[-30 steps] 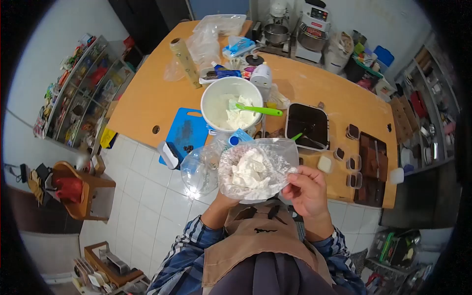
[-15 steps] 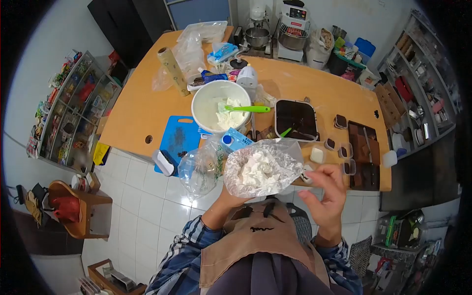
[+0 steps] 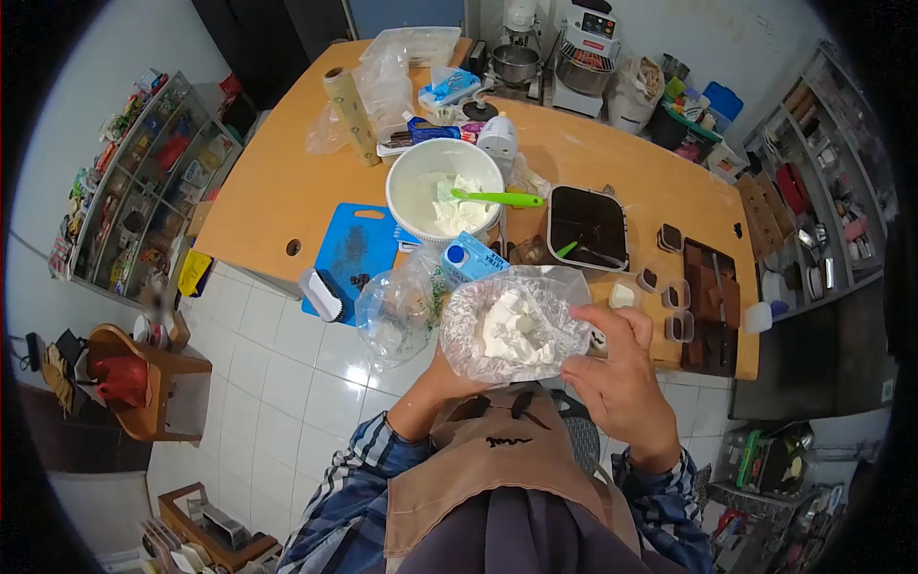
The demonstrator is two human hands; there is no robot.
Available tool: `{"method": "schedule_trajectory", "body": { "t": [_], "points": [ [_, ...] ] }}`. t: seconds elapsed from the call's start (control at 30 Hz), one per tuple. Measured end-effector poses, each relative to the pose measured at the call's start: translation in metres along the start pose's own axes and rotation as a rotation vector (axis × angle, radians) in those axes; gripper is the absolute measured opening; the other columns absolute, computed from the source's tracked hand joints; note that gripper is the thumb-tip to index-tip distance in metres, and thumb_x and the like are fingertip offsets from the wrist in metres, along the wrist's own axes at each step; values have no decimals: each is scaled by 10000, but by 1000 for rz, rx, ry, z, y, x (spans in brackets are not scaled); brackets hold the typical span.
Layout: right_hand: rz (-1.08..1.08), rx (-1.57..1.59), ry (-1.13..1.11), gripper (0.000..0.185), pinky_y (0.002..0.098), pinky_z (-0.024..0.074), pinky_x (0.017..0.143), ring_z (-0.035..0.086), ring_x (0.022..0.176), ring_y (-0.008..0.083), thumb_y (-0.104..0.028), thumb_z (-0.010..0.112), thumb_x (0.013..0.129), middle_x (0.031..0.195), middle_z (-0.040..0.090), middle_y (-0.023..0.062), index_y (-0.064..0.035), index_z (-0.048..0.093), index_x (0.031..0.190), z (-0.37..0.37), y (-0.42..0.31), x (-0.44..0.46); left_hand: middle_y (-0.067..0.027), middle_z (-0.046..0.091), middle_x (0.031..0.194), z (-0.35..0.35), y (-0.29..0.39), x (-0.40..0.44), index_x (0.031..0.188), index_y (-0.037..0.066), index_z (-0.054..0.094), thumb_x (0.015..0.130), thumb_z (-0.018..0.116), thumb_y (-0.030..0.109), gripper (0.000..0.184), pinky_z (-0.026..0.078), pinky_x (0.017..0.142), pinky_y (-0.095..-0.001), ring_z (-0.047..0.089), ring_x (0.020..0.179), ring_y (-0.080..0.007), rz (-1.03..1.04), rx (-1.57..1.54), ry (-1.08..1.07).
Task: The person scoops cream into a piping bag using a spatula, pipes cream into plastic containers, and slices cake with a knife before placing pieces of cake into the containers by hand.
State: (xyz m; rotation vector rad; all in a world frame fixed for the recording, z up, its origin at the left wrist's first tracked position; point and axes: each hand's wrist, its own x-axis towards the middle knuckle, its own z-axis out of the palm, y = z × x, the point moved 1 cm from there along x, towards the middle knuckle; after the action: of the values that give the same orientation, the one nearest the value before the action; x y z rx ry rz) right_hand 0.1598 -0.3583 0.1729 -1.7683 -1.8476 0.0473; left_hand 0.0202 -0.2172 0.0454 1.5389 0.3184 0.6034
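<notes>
A red bundle (image 3: pixel 122 381) was held in a brown chair (image 3: pixel 163 375). Colourful goods (image 3: pixel 107 145) were stacked along the left-hand shelves (image 3: pixel 153 191). Beyond the table (image 3: pixel 258 191), two mixers (image 3: pixel 585 57) were lined up near a pale sack (image 3: pixel 633 96).

I count one plastic bag of white cream (image 3: pixel 516 330), one white mixing bowl (image 3: pixel 409 191), two green-handled utensils (image 3: pixel 497 198), one blue cutting board (image 3: pixel 349 253), one blue carton (image 3: pixel 483 261), one plastic wrap roll (image 3: pixel 350 115), one square pan (image 3: pixel 583 222), four small dark-filled tubs (image 3: pixel 676 294), one stand mixer (image 3: pixel 517 57) and one spiral mixer (image 3: pixel 585 57).
</notes>
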Motion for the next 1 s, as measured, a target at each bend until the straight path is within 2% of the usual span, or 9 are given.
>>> {"method": "schedule_trajectory", "body": {
  "t": [0.23, 0.33, 0.43, 0.47, 0.57, 0.67, 0.8, 0.9, 1.0],
  "points": [
    [-63, -84, 119, 147, 411, 282, 948, 408, 1038, 330, -79, 658, 670, 1193, 489, 142, -57, 625, 811, -5, 6, 7, -114, 488, 1261, 11, -2, 9, 1301, 21, 366, 622, 804, 147, 818, 370, 987, -350, 485, 1145, -213, 85, -101, -67],
    [94, 15, 285, 264, 398, 294, 968, 418, 1087, 310, -103, 697, 660, 1222, 459, 160, -50, 596, 898, -2, 6, 7, -115, 485, 1260, 17, -5, 12, 1307, 16, 345, 624, 804, 137, 832, 381, 983, -352, 483, 1146, -207, 79, -169, -42],
    [317, 475, 729, 448, 383, 317, 977, 420, 1133, 285, -124, 737, 633, 1273, 423, 167, -34, 545, 1028, 21, 32, -17, -116, 477, 1267, 20, -7, 11, 1306, 10, 345, 624, 806, 146, 834, 385, 983, -355, 482, 1150, -208, 15, -284, 36],
    [354, 540, 682, 435, 374, 328, 992, 411, 1164, 258, -178, 677, 768, 1311, 407, 155, -10, 497, 1128, 29, 47, -34, -118, 473, 1270, 20, -7, 10, 1308, 8, 342, 624, 806, 148, 838, 386, 982, -355, 481, 1151, -209, 16, -287, 48],
    [528, 1111, 387, 476, 378, 327, 1005, 419, 1191, 249, -338, 502, 912, 1327, 406, 142, -12, 421, 1250, 70, 73, -63, -125, 464, 1278, 21, -11, 5, 1314, 8, 338, 627, 805, 147, 841, 386, 982, -354, 475, 1157, -218, 8, -282, 12],
    [622, 1524, 442, 640, 394, 360, 1001, 477, 1155, 238, -530, 280, 933, 1300, 448, 119, -23, 373, 1313, 85, 48, -39, -131, 460, 1280, 28, -5, 8, 1313, 6, 343, 621, 810, 152, 848, 379, 984, -355, 468, 1161, -224, 34, -249, -57],
    [494, 1853, 473, 601, 387, 365, 997, 474, 1169, 254, -462, 288, 953, 1278, 475, 154, 9, 359, 1319, 85, 50, -32, -130, 455, 1281, 46, 1, 14, 1301, -5, 356, 603, 832, 180, 865, 366, 987, -351, 463, 1163, -219, 163, -275, -104],
    [489, 1663, 430, 521, 395, 377, 985, 479, 1153, 275, -342, 367, 955, 1257, 477, 196, 68, 382, 1274, 65, 43, -18, -130, 462, 1281, 49, 1, 16, 1300, -4, 362, 603, 837, 190, 865, 365, 985, -347, 466, 1162, -209, 188, -180, -137],
    [635, 1782, 507, 443, 391, 413, 950, 523, 1100, 285, -264, 409, 945, 1177, 530, 224, 94, 446, 1202, 65, 49, -16, -130, 466, 1284, 48, 3, 13, 1305, -7, 359, 604, 836, 194, 872, 367, 984, -343, 472, 1157, -202, 142, -91, -158]
  ]
}}
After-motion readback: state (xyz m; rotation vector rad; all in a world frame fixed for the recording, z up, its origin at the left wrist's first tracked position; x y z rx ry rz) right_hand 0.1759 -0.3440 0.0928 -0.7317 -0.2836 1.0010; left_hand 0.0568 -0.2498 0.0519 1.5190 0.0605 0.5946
